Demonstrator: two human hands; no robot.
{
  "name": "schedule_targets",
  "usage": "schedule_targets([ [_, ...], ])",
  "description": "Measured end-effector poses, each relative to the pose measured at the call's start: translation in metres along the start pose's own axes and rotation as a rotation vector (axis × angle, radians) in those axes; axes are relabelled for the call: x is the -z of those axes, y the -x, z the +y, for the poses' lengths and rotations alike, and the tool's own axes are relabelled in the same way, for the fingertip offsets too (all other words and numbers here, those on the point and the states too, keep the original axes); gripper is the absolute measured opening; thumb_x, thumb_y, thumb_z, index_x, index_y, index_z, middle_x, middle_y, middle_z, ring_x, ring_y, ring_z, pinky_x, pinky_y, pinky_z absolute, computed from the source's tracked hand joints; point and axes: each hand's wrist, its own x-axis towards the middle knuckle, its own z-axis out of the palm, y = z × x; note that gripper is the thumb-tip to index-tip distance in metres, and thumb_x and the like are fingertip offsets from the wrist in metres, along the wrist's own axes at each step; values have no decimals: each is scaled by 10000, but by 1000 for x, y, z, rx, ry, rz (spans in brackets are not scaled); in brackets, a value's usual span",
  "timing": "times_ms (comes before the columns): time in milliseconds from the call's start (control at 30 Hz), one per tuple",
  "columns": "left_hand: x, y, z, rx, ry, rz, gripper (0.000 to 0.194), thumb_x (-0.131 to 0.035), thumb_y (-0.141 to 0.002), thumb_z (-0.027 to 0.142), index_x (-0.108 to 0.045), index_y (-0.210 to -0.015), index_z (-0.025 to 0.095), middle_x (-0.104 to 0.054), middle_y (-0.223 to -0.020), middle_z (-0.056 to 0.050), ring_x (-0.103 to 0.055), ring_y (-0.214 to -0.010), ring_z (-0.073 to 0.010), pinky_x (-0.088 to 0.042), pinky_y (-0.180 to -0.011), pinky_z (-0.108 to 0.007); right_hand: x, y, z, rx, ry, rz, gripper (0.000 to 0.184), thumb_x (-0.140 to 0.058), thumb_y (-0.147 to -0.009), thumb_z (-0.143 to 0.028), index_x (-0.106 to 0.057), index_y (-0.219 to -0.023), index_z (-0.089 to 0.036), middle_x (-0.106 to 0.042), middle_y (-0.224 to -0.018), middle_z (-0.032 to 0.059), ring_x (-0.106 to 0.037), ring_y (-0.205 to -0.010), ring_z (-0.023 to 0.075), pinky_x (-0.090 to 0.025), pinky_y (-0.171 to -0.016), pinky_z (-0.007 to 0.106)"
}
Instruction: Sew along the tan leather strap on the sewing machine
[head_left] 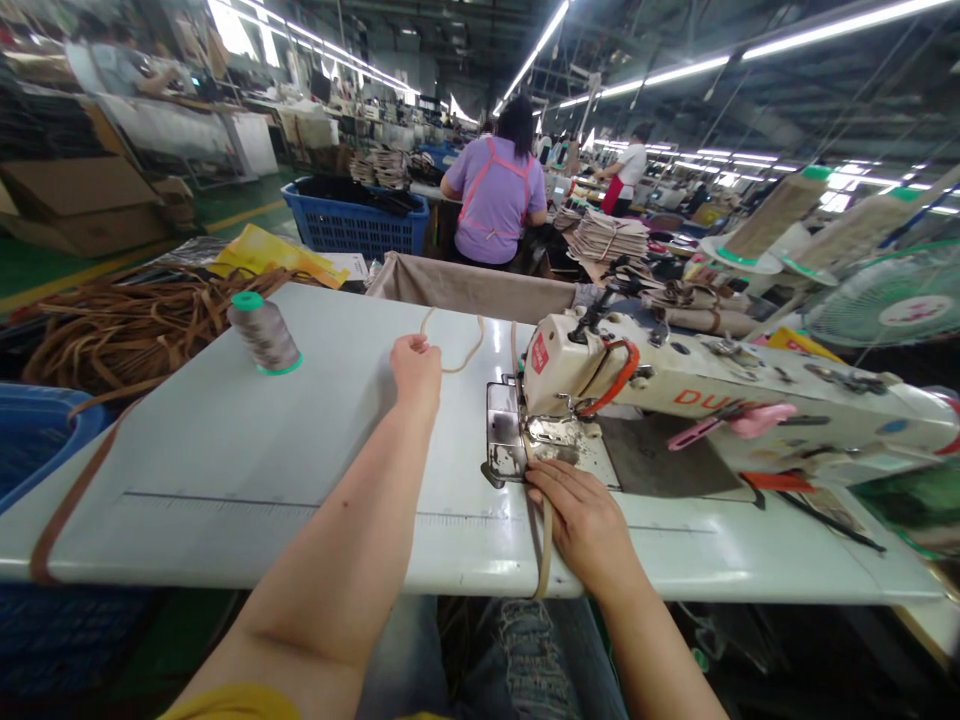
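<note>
My left hand point(417, 375) is closed in a pinch over the white table, left of the sewing machine point(720, 400). A thin beige strip point(478, 345) curves out from its fingertips in a loose loop. At the front of the metal needle plate point(504, 425), my right hand point(581, 520) has its fingers and thumb closed on a narrow beige strap point(546, 550). That strap runs from under the presser foot area, past my fingers, and over the table's front edge. Whether the strip and strap are one piece, I cannot tell.
A grey thread cone point(264, 335) stands on the table point(202, 440) at left. Beyond it lies a heap of brown straps point(142, 335). Blue baskets point(360, 220), a fabric-lined bin point(480, 285), a green fan point(900, 300) and a person in purple point(491, 200) are around the table.
</note>
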Motion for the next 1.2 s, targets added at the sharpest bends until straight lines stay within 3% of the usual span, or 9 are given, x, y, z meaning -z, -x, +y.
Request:
schedule_targets([
  [1200, -3, -5, -13, -46, -95, -22, 303, -620, -767, 70, -602, -1006, 255, -689, -1144, -44, -707, -1036, -202, -545, -1043, -390, 1, 0, 1, 8, 9, -9, 268, -558, -1101, -295, -725, -1303, -240, -764, -1306, 75, -699, -1240, 270, -587, -1035, 469],
])
